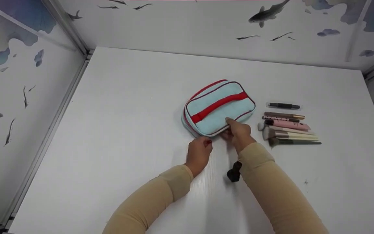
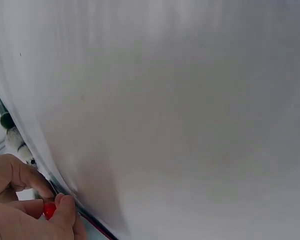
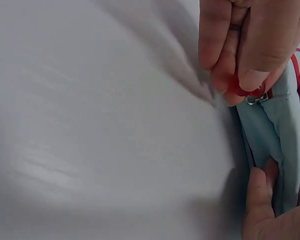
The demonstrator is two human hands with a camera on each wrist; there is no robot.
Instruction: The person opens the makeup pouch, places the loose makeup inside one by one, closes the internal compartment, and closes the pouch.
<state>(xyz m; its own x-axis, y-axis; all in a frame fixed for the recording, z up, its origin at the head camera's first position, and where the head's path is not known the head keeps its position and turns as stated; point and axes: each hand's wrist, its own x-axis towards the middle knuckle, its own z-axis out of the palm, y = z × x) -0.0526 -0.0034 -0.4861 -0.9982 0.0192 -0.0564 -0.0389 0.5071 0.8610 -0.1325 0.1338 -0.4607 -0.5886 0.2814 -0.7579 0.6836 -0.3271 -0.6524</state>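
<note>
Bag (image 1: 219, 110): lying on the white table (image 1: 125, 97), just right of the frame's centre in the head view; pale blue with dark red piping, slanting up toward the right.
Strap (image 1: 219, 106): red, running lengthwise across the bag's upward face.
Left hand (image 1: 200, 154): at the bag's near lower-left corner; pinching the red zipper bead (image 2: 49, 210) between thumb and fingers.
Zipper hardware (image 3: 257, 99): metal, just beside the bead, at upper right in the right wrist view.
Right hand (image 1: 240, 131): gripping the bag's lower-right edge, with thumb laid on the strap face and fingers partly hidden below.
Makeup row (image 1: 287, 124): right of the bag, apart from it; stacked top to bottom as black pen (image 1: 284, 106), brown tube (image 1: 282, 115), patterned pencil (image 1: 279, 119), pink tube (image 1: 289, 124), pale-handled brushes (image 1: 294, 135), dark brush (image 1: 295, 142).
Sleeves (image 1: 151, 198): beige, entering from the bottom edge.
Back wall (image 1: 190, 32): white with fish prints, across the top of the frame.
</note>
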